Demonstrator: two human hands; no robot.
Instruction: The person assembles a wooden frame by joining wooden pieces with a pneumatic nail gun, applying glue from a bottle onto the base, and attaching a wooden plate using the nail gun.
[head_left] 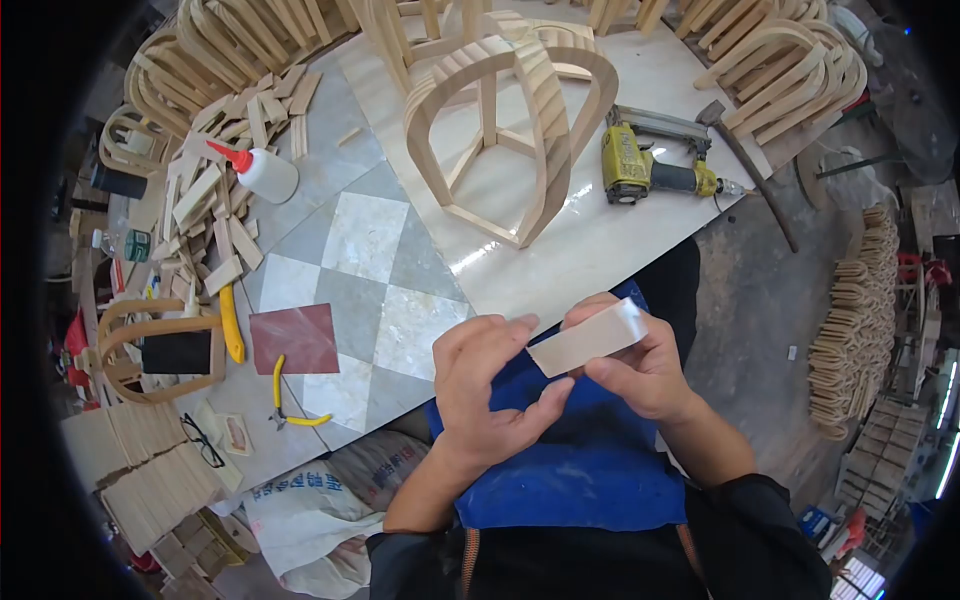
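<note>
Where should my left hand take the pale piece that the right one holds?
Take the pale piece by its free end, probably from the left, pinching its long edges: the right hand holds the other end, and the free one juts toward the open left hand.

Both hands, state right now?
Left hand: open, beside a pale beige rectangular block, possibly wooden; contact unclear.
Right hand: closed, gripping that block between thumb and fingers.

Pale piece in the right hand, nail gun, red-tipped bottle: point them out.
Pale piece (583,340), head view: broad flat face.
Nail gun (672,178), head view: dark handle.
Red-tipped bottle (270,176), head view: white body.
</note>
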